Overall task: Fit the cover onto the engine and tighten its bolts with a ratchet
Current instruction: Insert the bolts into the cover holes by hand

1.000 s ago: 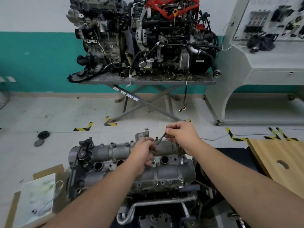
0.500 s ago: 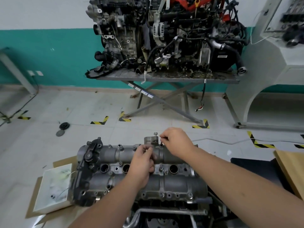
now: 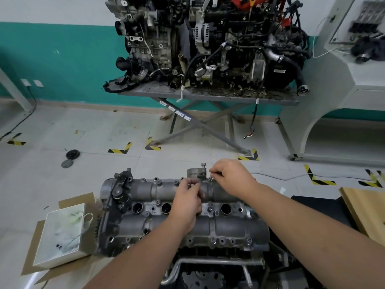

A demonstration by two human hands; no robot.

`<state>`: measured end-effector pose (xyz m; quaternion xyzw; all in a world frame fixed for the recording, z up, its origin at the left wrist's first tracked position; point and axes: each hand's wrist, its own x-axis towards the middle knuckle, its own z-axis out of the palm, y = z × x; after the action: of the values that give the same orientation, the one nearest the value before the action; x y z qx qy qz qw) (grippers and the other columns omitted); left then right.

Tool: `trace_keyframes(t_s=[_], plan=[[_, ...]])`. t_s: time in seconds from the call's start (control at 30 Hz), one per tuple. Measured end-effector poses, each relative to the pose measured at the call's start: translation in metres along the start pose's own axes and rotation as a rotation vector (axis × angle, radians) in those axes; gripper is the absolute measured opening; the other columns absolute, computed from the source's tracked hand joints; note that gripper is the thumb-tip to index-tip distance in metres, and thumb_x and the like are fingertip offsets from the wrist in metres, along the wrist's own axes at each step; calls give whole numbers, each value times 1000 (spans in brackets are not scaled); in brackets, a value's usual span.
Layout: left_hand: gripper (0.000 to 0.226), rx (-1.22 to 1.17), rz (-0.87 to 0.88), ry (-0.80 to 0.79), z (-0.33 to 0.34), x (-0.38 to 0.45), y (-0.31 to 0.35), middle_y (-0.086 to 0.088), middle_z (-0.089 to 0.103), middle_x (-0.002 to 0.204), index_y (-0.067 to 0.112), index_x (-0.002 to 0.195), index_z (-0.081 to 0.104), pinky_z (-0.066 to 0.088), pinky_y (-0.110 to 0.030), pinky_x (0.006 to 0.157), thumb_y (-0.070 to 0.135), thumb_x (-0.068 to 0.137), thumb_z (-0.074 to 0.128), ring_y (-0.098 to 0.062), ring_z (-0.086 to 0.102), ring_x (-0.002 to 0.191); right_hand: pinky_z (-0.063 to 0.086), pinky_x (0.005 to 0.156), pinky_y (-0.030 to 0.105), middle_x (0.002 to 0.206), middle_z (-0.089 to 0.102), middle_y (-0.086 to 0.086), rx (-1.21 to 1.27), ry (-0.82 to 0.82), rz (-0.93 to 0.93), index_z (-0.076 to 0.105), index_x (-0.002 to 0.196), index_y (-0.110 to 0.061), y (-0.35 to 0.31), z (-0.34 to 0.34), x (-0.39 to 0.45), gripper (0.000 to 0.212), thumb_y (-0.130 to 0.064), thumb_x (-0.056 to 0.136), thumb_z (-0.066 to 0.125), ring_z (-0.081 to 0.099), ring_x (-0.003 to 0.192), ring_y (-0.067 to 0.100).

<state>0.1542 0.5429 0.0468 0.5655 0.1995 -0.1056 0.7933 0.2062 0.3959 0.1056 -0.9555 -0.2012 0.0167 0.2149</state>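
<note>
Arms: 2, bare, no sleeves in view.
L hand [image 3: 187, 202]: no glove.
R hand [image 3: 231, 177]: no glove.

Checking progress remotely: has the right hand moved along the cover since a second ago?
Yes. The right hand has dropped toward the cover, now beside the raised bracket at its far edge, fingertips pinching something small.

1. The cover [image 3: 183, 224] on the near engine shows dull silver-grey metal, darker and grimy at its left end.
2. The wall [image 3: 58, 59] is teal below, white above.
3. Yellow-and-black striped tape [image 3: 120, 150] marks corners on the pale grey floor tiles [image 3: 93, 132].
4. The box [image 3: 62, 232] is white, on brown cardboard [image 3: 75, 200].
5. The far engine [image 3: 208, 42] is black and grey, with red on top.
6. A tan wooden board [image 3: 366, 209] sits at right.
</note>
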Motion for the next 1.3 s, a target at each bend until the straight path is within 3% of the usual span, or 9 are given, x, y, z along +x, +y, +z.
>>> trace_keyframes(t_s=[0.13,0.3,0.47,0.63,0.93,1.2,1.3], plan=[[25,-41,-20,23,-2,1,-1,-3,52,56,13,106,52,16,-20,39,-1,94,34,-8,24,37,51,87,38,94,74,5,-25,-42,49,77,93,-10,1,3,6,17,-18,93,62,66,92,23],[31,-24,10,32,-7,1,-5,0,54,57,15,108,51,19,-21,40,-4,94,31,-9,26,40,51,88,31,103,75,-4,-112,-202,102,78,101,-21,2,1,14,20,-21,93,60,65,100,19],[35,73,28,18,-7,2,-8,-2,55,64,20,109,53,22,-22,41,-4,93,33,-9,28,42,46,73,29,97,73,-1,-229,-259,64,76,95,-24,-4,-3,24,16,-25,92,60,62,95,23],[35,68,29,-4,-7,4,-8,-1,57,63,18,110,53,21,-21,38,-5,92,33,-8,27,40,46,74,31,104,69,5,-320,-307,73,74,98,-25,-12,-5,35,15,-24,90,61,61,100,28],[34,52,23,-8,-6,5,-9,0,56,60,19,110,52,20,-20,39,-4,92,35,-8,27,41,39,69,32,108,65,8,-471,-295,56,68,98,-18,-16,1,37,15,-26,93,56,61,101,31],[35,45,32,-6,-6,6,-10,1,56,58,18,109,53,19,-19,39,-5,91,33,-9,27,40,40,78,38,116,61,6,-601,-321,-28,65,114,-17,-14,2,34,36,-43,101,45,55,113,29],[35,47,32,-3,-6,6,-11,1,56,57,18,108,53,19,-19,40,-4,90,34,-9,27,40,44,79,37,107,59,6,-510,-280,-22,66,102,-18,-9,2,32,33,-47,97,51,56,105,27]])
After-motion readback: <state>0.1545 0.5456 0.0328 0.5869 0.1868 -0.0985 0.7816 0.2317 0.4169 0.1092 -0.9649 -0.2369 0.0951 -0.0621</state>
